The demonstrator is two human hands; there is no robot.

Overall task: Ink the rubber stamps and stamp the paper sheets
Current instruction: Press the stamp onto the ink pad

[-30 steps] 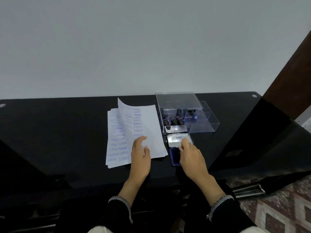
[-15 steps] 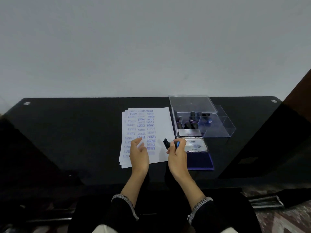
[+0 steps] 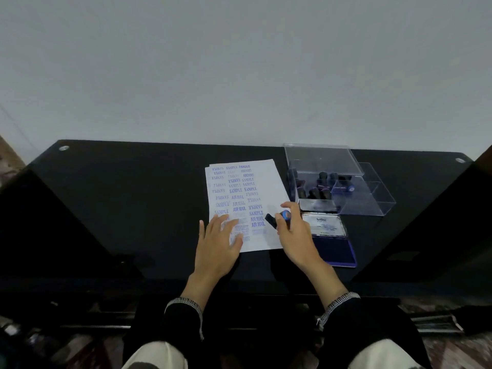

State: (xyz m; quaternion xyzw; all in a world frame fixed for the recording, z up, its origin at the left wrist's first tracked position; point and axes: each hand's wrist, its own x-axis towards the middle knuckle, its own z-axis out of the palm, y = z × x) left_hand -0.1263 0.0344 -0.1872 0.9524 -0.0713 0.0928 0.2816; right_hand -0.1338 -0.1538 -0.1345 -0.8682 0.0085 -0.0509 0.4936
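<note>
My right hand [image 3: 295,235] pinches the rubber stamp [image 3: 277,219] in curled fingertips over the paper sheets' [image 3: 269,182] right edge, seemingly just above them. My left hand [image 3: 218,243] lies flat, fingers relaxed, pressing the sheets beside the ink pad [image 3: 336,249].

A: Non-task stuff? Glossy black glass tabletop [image 3: 133,198], with round silver metal fasteners at the far left corner [image 3: 64,148] and far right corner [image 3: 459,160].

B: Behind it?

A: Plain pale grey-white wall [image 3: 239,62], fills the upper half of the view.

B: Right side?

A: Dark brown panel [image 3: 485,153] at the far right edge, can't tell what it is. Below the table, patterned floor tiles [image 3: 452,352] in brownish tones, plus a dark bar with a shiny metal section [image 3: 436,322] lying low right.

B: Left?

A: Blurry strip of patterned floor [image 3: 10,166] at the edge. Bottom-left corner too dark to tell.
</note>
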